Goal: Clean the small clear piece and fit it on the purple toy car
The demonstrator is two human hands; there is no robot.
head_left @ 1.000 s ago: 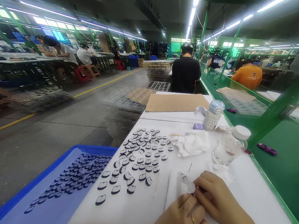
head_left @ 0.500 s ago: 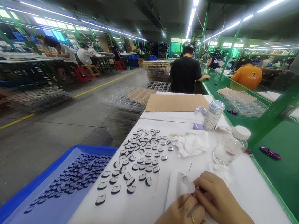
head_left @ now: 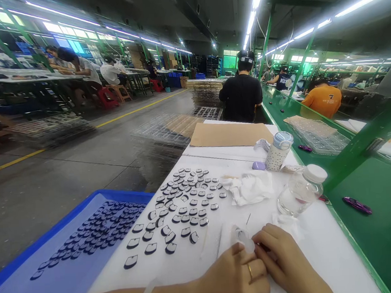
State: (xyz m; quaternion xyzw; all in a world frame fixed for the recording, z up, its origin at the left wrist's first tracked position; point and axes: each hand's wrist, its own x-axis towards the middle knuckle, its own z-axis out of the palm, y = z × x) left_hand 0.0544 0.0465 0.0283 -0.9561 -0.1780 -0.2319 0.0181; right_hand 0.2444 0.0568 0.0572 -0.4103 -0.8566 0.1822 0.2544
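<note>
My left hand (head_left: 236,273), with a ring on one finger, is closed at the lower middle of the view, beside a small translucent white piece (head_left: 248,244). Fingers bent together, my right hand (head_left: 279,252) meets it from the right at that piece. What lies between the fingertips of each hand is too small and hidden to name. Many small dark-edged pieces (head_left: 185,232) with pale tops are spread over the white table (head_left: 177,272) to the left. A thin needle-like stick (head_left: 248,218) lies just beyond my hands.
A blue tray (head_left: 91,283) with rows of dark pieces is at the left. Crumpled tissue (head_left: 248,188), a clear bottle (head_left: 299,193) and a patterned flask (head_left: 278,152) stand beyond my hands. A green conveyor (head_left: 384,222) runs along the right; a person (head_left: 242,94) sits ahead.
My left hand and wrist have shifted slightly up and turned a little. The purple items on the conveyor have moved slightly right. The person ahead has drawn an arm in from the conveyor.
</note>
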